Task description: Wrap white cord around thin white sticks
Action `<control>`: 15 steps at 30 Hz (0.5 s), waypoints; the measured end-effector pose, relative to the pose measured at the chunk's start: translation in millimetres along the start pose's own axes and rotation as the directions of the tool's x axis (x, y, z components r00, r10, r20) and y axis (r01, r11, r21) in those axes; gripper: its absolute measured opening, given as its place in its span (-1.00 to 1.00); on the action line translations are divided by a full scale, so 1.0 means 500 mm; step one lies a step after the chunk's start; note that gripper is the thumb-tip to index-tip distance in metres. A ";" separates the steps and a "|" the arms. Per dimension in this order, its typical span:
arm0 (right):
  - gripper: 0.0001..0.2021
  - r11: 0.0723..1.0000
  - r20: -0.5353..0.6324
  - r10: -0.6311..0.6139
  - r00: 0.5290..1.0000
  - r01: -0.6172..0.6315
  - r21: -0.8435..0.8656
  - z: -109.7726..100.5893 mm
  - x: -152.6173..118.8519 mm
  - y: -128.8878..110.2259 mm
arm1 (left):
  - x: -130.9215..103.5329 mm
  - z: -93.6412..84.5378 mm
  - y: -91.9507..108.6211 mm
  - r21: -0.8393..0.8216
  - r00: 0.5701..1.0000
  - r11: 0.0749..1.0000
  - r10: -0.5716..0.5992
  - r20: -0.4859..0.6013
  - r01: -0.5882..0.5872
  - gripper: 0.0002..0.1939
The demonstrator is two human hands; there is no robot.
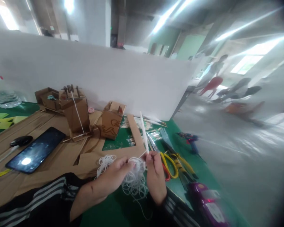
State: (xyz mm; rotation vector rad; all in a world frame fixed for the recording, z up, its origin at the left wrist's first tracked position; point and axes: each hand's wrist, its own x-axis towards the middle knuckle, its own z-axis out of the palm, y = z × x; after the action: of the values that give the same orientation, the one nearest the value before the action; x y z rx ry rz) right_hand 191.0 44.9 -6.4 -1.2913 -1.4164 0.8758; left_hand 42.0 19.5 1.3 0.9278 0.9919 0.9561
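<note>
This looks like a workshop or craft space: a green counter (180,186) carries scissors (170,165), cut cardboard (56,126) and a small power drill (190,140), with a white partition (132,78) behind and a wide hall of pillars and chairs beyond

plastic bottle (4,94) cut off by left edge, background figures (219,64) blurred, phone screen (36,150) unreadable

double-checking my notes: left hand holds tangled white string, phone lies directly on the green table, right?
The phone lies on the brown cardboard, not directly on the green table, as the head view shows. The left hand does hold the tangled white string.
</note>
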 end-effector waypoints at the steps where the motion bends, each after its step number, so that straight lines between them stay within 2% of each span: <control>1: -0.77 1.000 0.001 -0.008 1.000 0.008 0.001 0.001 -0.001 -0.003 | 0.000 0.004 0.001 0.036 1.000 0.999 0.006 0.001 -0.006 -0.69; 4: -0.76 1.000 0.024 -0.002 1.000 0.003 -0.009 0.007 -0.005 -0.014 | 0.000 0.019 0.003 0.151 0.999 0.988 0.047 0.000 -0.046 -0.67; 8: -0.77 0.993 -0.033 -0.038 0.999 0.034 -0.111 0.010 -0.007 -0.018 | -0.001 0.033 0.002 0.193 0.995 0.976 0.098 0.024 -0.100 -0.68; 12: -0.78 0.985 -0.015 -0.104 0.995 0.101 -0.138 0.005 -0.005 -0.012 | -0.001 0.027 -0.014 0.130 0.994 0.991 0.052 -0.098 -0.039 -0.70; 15: -0.76 0.984 0.023 -0.121 0.992 0.123 -0.132 0.002 -0.004 -0.009 | 0.005 0.019 -0.030 0.075 0.982 0.995 0.071 -0.175 -0.058 -0.71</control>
State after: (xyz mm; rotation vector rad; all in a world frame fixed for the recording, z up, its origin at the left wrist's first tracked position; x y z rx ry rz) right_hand 188.5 42.2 -2.6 -1.2836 -1.5706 0.7199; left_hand 54.6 15.7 -10.9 0.9494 1.1580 1.0790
